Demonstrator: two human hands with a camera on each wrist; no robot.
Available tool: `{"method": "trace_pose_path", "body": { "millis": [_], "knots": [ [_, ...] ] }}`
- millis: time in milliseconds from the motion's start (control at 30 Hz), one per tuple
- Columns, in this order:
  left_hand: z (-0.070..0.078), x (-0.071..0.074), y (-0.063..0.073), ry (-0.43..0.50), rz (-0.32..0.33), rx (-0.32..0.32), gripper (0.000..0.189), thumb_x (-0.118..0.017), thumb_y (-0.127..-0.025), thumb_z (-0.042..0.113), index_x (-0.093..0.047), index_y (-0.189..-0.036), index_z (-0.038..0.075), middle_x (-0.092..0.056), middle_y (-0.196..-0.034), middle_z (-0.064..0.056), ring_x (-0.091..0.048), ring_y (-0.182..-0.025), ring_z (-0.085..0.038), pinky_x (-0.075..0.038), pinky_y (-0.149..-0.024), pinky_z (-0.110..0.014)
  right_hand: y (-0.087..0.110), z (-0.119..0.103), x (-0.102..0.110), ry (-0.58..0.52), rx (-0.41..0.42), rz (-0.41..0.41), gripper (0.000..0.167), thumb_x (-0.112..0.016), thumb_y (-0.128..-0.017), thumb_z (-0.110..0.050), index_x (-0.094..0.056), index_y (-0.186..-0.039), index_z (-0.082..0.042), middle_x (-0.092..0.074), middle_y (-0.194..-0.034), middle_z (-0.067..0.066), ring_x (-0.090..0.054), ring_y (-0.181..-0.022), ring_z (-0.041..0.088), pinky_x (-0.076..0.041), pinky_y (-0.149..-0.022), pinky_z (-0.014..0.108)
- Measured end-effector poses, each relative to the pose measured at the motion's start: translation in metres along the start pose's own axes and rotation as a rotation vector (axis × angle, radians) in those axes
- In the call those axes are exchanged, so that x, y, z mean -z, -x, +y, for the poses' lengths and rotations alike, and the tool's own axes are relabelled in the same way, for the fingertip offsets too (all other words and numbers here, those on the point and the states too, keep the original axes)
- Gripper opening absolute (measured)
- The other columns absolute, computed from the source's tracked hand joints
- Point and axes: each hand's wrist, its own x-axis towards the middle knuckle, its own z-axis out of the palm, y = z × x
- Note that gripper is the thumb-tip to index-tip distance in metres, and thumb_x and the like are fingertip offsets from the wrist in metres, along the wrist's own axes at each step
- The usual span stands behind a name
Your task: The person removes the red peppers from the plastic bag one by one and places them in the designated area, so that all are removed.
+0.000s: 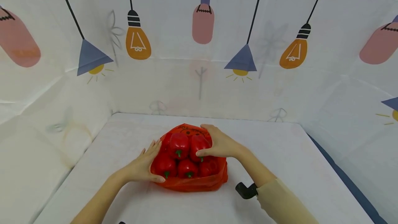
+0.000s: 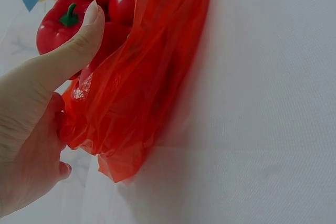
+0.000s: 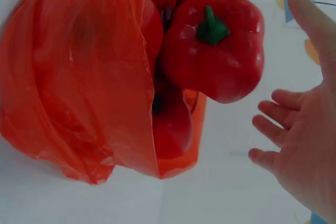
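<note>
A red plastic bag (image 1: 199,184) full of glossy red bell peppers (image 1: 179,144) with green stems lies on the white table, its mouth facing me. My left hand (image 1: 141,165) cups the bag's left side, thumb along the front rim and fingers at the side. In the left wrist view its thumb (image 2: 79,48) crosses in front of a bell pepper (image 2: 55,30). On the upper right, my right hand (image 1: 222,142) spreads around a bell pepper (image 1: 199,144) at the bag's mouth. The right wrist view shows its fingers (image 3: 283,114) extended, with a gap to the protruding bell pepper (image 3: 215,51).
The white table (image 1: 264,137) runs back to a white sheet (image 1: 174,85) printed with hanging lamps and bulbs. More sheet stands at both sides. A black wrist mount (image 1: 245,190) sits by my right sleeve (image 1: 283,201).
</note>
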Motion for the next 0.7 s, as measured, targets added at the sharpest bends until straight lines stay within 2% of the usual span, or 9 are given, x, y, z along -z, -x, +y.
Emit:
{"method": "trace_pose_path", "body": {
  "millis": [100,200,500,700],
  "knots": [
    [-0.001,-0.001,0.000,0.005,-0.002,-0.001,0.123,-0.078,-0.069,0.057,-0.014,-0.149,-0.011,-0.015,-0.156,-0.026,-0.003,-0.142,-0.047,-0.006,-0.106,-0.071,-0.010,0.001,-0.004,-0.023,0.024,-0.036,0.099,-0.075,-0.075,-0.056,-0.030,-0.149,-0.007,-0.037,-0.147,0.011,-0.037,-0.132,0.029,-0.039,-0.103,0.050],
    [-0.002,-0.001,0.001,0.010,-0.005,-0.004,0.123,-0.078,-0.070,0.057,-0.013,-0.149,-0.011,-0.014,-0.156,-0.027,-0.002,-0.142,-0.047,-0.006,-0.106,-0.071,-0.016,0.002,-0.007,-0.030,0.015,-0.074,0.099,-0.074,-0.075,-0.057,-0.030,-0.148,-0.008,-0.039,-0.144,0.010,-0.040,-0.129,0.027,-0.042,-0.100,0.048],
    [0.000,0.000,0.001,0.007,-0.004,-0.007,0.122,-0.078,-0.070,0.057,-0.014,-0.149,-0.011,-0.014,-0.156,-0.027,-0.002,-0.143,-0.047,-0.006,-0.107,-0.070,-0.024,0.006,-0.012,-0.027,-0.039,-0.181,0.090,-0.075,-0.075,-0.054,-0.036,-0.145,-0.012,-0.047,-0.132,0.000,-0.048,-0.115,0.017,-0.051,-0.086,0.034],
    [-0.001,0.000,0.002,0.002,-0.006,-0.007,0.122,-0.078,-0.070,0.057,-0.014,-0.149,-0.011,-0.014,-0.156,-0.026,-0.004,-0.142,-0.047,-0.007,-0.106,-0.070,-0.029,0.009,-0.013,-0.073,-0.022,-0.214,0.088,-0.079,-0.073,-0.049,-0.038,-0.142,-0.013,-0.048,-0.128,-0.003,-0.049,-0.113,0.014,-0.052,-0.083,0.031]
  ]
}}
